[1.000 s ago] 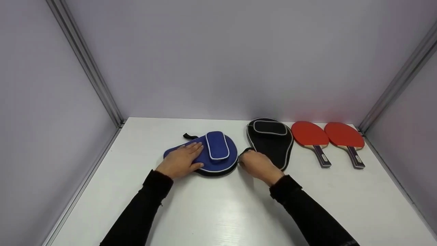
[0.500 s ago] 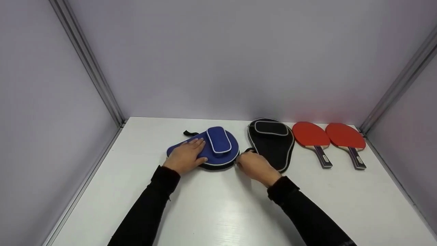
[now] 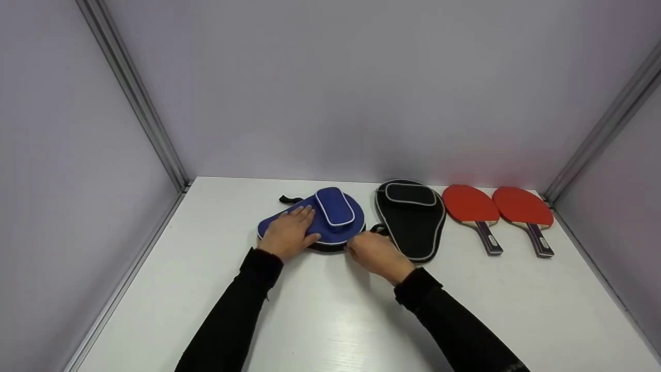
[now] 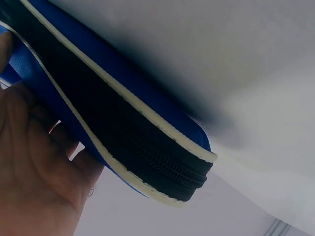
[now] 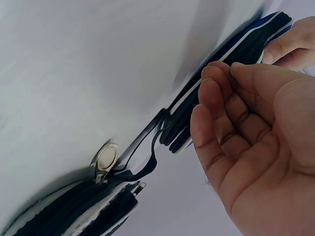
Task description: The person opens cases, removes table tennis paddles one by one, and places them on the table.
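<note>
A blue padded table tennis bat case with white piping and a small raised pocket lies flat on the white table. My left hand rests on its narrow part, fingers straight. In the left wrist view the black side band with zipper teeth faces the camera. At the near right edge of the case, my right hand pinches the zipper pull between thumb and curled fingers; the pull itself is hidden by them. In the right wrist view, the fingertips sit against the black zipper band.
A black bat case with white piping lies just right of the blue one. Two red table tennis bats lie further right, handles toward me. A black strap loop lies between the cases. Grey walls enclose the table.
My right hand has moved left and slightly nearer along the blue case's rounded edge. The blue case, with my left hand on it, has shifted a little right and away from me.
</note>
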Demonstrator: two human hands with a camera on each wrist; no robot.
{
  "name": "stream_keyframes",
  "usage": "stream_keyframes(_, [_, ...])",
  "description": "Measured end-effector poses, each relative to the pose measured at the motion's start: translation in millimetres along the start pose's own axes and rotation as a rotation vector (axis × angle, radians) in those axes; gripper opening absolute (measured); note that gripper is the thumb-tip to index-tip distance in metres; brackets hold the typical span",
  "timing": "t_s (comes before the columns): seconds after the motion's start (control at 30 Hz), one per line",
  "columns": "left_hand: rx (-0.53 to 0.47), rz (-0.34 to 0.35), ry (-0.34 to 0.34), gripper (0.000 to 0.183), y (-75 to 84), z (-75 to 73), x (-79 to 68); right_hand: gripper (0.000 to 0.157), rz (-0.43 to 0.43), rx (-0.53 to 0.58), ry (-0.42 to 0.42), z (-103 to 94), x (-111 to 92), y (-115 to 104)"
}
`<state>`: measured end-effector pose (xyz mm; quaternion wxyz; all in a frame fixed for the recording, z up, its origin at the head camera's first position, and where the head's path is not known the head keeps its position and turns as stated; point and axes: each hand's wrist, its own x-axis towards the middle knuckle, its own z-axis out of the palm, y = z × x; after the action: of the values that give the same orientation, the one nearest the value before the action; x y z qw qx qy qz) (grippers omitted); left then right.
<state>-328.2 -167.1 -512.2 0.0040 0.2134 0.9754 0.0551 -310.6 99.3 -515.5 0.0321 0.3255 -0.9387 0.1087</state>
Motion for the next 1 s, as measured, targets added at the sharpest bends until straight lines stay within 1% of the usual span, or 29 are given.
stream_keyframes(0.1, [0.004,-0.005,0.016,0.076,1.4,1.3,1.7,0.016,-0.017,-0.013,0.011,1.5,2.6,-4.8])
stream_keyframes(0.2, [0.014,-0.013,0.014,0.077,2.8,1.2,2.5,0.014,-0.029,-0.024,0.019,2.9,5.6,-9.4])
stream_keyframes(0.3, [0.016,-0.015,0.017,0.076,4.3,0.7,2.0,0.014,-0.011,-0.007,0.0,3.9,8.9,-13.1])
stream_keyframes(0.43, [-0.014,-0.009,0.025,0.075,5.1,-0.2,1.3,0.017,0.037,0.016,-0.03,3.9,12.2,-15.5])
stream_keyframes(0.47, [-0.02,-0.002,0.041,0.075,2.3,4.2,2.4,0.017,0.046,0.019,-0.031,3.6,12.9,-15.6])
stream_keyframes(0.5, [-0.029,-0.002,0.036,0.075,2.5,3.0,2.1,0.017,0.054,0.021,-0.028,3.3,13.2,-15.6])
stream_keyframes(0.63, [-0.044,0.005,-0.008,0.074,2.7,-2.1,1.3,0.019,0.073,0.016,0.0,2.6,13.5,-13.4])
stream_keyframes(0.67, [-0.044,0.008,-0.026,0.074,2.5,-3.6,1.2,0.021,0.078,0.014,0.005,2.5,13.6,-12.1])
stream_keyframes(0.7, [-0.05,0.008,-0.06,0.073,4.9,-9.7,0.0,0.022,0.084,0.013,0.011,2.3,13.5,-10.8])
stream_keyframes(0.83, [-0.08,0.037,-0.125,0.073,3.1,-15.1,-1.6,0.024,0.096,0.023,0.032,0.6,11.6,-3.5])
stream_keyframes(1.0, [-0.142,0.091,-0.185,0.074,3.9,-21.3,-8.5,0.036,0.124,0.002,0.047,-2.0,8.6,7.2])
